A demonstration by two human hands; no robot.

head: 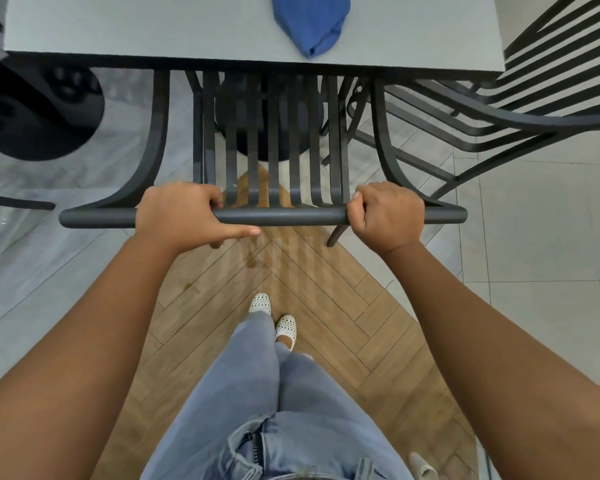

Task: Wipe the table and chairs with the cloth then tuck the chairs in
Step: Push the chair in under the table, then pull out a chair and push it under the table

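Chair (284, 215) gripped by both hands.

Light-blue jeans (257, 393), white perforated shoes (260, 304)

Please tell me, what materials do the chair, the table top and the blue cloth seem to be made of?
Chair: probably metal, thin flat slats painted matt dark grey. Table top: uniform matt pale grey, perhaps laminate; the material cannot be told for sure. Cloth: soft woven fabric, folded and creased, without shine.

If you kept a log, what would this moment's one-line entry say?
step: tucking chair | left hand: grips chair top rail | right hand: grips same rail | cloth: lying on table | seat: under table
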